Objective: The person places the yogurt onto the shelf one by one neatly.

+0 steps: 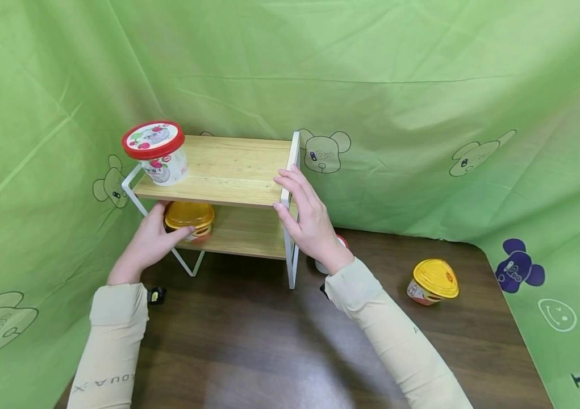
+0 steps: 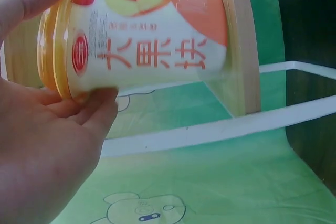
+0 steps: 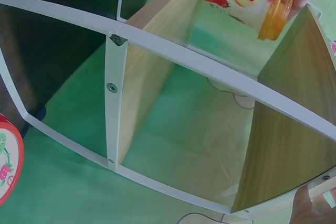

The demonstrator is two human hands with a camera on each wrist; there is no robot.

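Observation:
My left hand (image 1: 149, 238) grips a fruit cup (image 2: 152, 35) by its yellow lid, thumb on one side and fingers curled on the other. Peach pictures and orange lettering mark its side. The cup is at the left of the lower board (image 1: 249, 230) of a two-tier shelf, its base at the board; whether it bears fully there I cannot tell. At the shelf's right end, my right hand (image 1: 310, 218) rests fingertips and thumb against the white frame (image 1: 291, 238) by the upper board (image 1: 233, 170), fingers fairly straight. In the right wrist view its fingertips (image 3: 304, 203) touch the frame edge.
A red-lidded tub (image 1: 167, 165) stands on the upper board's left end. Behind the right wrist, another red-lidded tub (image 1: 321, 267) is partly hidden on the brown floor (image 1: 249, 341). A second yellow-lidded cup (image 1: 433, 281) stands farther right. Green cloth (image 1: 397, 102) surrounds the area.

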